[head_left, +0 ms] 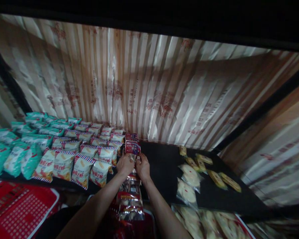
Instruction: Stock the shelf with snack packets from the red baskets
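A strip of joined red and silver snack packets (130, 196) runs down over the shelf's front edge toward me. My left hand (125, 164) grips the strip's left side, its fingers closed. On the right side, my right hand (142, 166) grips the same strip, closed as well. Just beyond my hands, red-purple packets (132, 147) lie on the shelf toward the back. White and orange snack bags (103, 154) stand in rows close to my left hand. The part of the strip between my hands is partly covered by my fingers.
Teal bags (17, 157) crowd the shelf's left end. Flat clear packs of round pale pieces (189, 176) and yellow packets (216, 179) lie on the black shelf (161, 169) at right. A red basket (20, 209) stands below left. More packs (211, 224) fill a container below right.
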A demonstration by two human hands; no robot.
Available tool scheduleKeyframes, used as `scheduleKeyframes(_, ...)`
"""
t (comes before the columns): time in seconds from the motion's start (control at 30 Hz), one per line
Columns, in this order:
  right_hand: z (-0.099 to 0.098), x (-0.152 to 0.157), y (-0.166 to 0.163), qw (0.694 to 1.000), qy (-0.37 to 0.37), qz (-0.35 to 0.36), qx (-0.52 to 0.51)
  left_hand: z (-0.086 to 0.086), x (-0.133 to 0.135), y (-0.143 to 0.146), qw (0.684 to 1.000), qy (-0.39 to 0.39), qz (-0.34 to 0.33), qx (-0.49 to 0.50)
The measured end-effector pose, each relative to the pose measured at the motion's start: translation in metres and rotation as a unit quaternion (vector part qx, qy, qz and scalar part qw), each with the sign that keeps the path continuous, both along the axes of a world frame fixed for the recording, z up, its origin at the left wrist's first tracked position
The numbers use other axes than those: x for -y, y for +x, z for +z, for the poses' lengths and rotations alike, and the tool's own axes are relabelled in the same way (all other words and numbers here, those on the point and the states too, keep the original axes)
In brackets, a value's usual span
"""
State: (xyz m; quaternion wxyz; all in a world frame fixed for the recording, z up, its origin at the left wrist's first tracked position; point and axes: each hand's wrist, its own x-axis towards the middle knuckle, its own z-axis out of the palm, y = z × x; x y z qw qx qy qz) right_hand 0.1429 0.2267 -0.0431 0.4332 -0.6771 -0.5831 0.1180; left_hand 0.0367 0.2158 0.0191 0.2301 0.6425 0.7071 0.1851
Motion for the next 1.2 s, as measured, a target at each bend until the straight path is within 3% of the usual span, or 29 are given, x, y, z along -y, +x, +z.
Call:
scheduleKeyframes(0.37, -0.014, 0.004, -0.005, 0.998, -0.011, -0.013, 0.062, -0.01, 0.001, 0.0, 0.999, 0.01, 0.001, -0.033)
scheduleKeyframes(0.67, 0.001, 0.01, -0.006, 0.988, -0.042, 0.003, 0.148, -0.014, 0.006, 0.001, 0.999, 0.026, 0.009, -0.046)
scheduleKeyframes(0.9, 0.013, -0.017, -0.007, 0.979, -0.044, 0.071, 0.185, -0.015, 0.006, -0.001, 0.999, 0.027, 0.011, -0.041)
scheduleKeyframes(1.2, 0.019, -0.043, -0.008, 0.961, -0.147, 0.113, 0.204, -0.02, 0.004, 0.0, 0.998, 0.031, 0.005, -0.045)
